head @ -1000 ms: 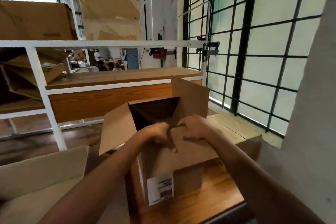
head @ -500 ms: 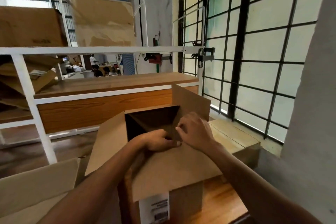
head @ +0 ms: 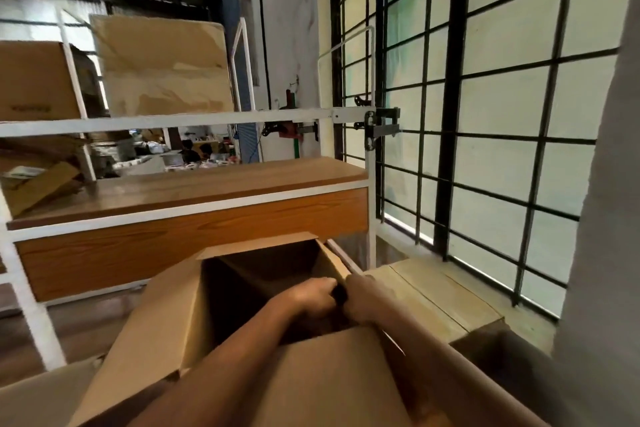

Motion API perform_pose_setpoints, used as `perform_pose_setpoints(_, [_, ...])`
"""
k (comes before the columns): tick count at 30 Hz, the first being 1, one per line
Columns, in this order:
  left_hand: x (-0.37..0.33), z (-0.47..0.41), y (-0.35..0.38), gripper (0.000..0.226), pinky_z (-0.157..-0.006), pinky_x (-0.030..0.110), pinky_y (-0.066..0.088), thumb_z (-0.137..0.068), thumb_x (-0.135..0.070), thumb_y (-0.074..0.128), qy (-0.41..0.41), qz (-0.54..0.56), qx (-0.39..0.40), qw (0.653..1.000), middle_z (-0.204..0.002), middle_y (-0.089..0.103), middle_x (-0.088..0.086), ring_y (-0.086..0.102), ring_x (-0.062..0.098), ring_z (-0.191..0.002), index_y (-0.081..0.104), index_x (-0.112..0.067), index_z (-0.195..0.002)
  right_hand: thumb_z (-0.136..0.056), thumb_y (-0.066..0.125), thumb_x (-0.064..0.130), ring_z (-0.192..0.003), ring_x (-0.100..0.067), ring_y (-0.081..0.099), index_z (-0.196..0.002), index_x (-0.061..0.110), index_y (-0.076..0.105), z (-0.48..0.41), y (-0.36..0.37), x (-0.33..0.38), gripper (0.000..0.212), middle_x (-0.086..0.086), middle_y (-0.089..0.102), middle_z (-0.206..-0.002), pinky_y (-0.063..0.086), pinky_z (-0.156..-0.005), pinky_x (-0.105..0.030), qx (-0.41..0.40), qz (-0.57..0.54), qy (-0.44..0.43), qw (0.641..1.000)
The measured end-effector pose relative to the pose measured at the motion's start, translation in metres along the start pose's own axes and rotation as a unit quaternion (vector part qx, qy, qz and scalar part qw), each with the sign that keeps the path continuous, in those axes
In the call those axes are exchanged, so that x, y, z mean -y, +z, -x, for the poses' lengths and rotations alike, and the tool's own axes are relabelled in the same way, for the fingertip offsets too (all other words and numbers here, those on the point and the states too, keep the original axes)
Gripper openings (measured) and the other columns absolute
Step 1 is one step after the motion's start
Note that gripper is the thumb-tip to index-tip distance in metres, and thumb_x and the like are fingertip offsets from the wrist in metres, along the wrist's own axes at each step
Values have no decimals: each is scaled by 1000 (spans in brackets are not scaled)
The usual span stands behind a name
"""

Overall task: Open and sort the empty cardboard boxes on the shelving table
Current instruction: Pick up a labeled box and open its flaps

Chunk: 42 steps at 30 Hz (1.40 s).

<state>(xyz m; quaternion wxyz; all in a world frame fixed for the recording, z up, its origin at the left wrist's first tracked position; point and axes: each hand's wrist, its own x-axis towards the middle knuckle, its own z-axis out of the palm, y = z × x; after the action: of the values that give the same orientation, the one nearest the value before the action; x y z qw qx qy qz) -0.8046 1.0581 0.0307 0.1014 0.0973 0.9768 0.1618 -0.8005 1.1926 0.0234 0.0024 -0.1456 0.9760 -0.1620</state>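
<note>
1. Cardboard box (head: 194, 319): directly below and in front of the person, mouth open upward, flaps spread; its depth runs down away from the hands.
2. Left hand (head: 308, 298), right hand (head: 360, 300): together, curled at the right inner edge; exact grip unclear; equally near.
3. Shelving table (head: 194, 184): beyond.

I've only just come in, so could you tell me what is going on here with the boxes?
A person is working on an open cardboard box right in front of them. Both hands, the left hand and the right hand, are together at the box's right inner edge, apparently gripping a flap there. The near flap is folded out towards the person. More cardboard boxes sit on the white shelving behind.
</note>
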Motion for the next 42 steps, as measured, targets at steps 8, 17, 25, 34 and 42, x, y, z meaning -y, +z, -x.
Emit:
perform_pose_setpoints(8, [45, -24, -33, 33, -102, 54, 39, -91, -37, 56, -189, -130, -115, 967, -129, 57, 5, 46, 30, -126, 58, -22, -121, -88, 60, 28, -135, -36, 36, -146, 19, 34, -72, -5, 11, 64, -11, 35, -147, 42, -103, -52, 59, 49, -142, 987])
perform_pose_setpoints(17, [68, -29, -63, 46, -115, 51, 28, -96, -33, 51, -193, -238, -302, 903, -160, 23, 12, 19, 34, -147, 46, -18, -139, -98, 46, 12, -132, -31, 47, -157, 15, 14, -120, 6, 7, 67, -16, 50, -143, 37, -106, -36, 53, 35, -180, 982])
perform_pose_setpoints(25, [119, -64, -77, 93, -119, 60, 12, -91, -33, 62, -250, -183, -151, 939, -165, -14, 9, -8, 36, -151, -1, -17, -157, -94, 53, 15, -123, -34, 55, -158, 23, 3, -120, 7, -9, 81, -19, 50, -141, 47, -100, -42, 57, 16, -188, 980])
perform_pose_setpoints(34, [167, -57, -77, 98, -120, 59, 8, -86, -30, 67, -191, -272, -129, 934, -164, -1, 15, 0, 40, -150, 0, -22, -157, -92, 57, 13, -116, -30, 59, -156, 28, -1, -111, 8, 17, 88, -15, 54, -135, 50, -92, -41, 54, 34, -168, 984])
perform_pose_setpoints(42, [193, -64, -78, 111, -115, 64, 11, -81, -51, 70, -174, -291, -156, 928, -162, -18, 14, -6, 49, -147, -12, -33, -155, -90, 56, 12, -110, -30, 60, -155, 36, -6, -107, 3, 10, 93, -15, 48, -142, 53, -88, -41, 70, 77, -181, 978])
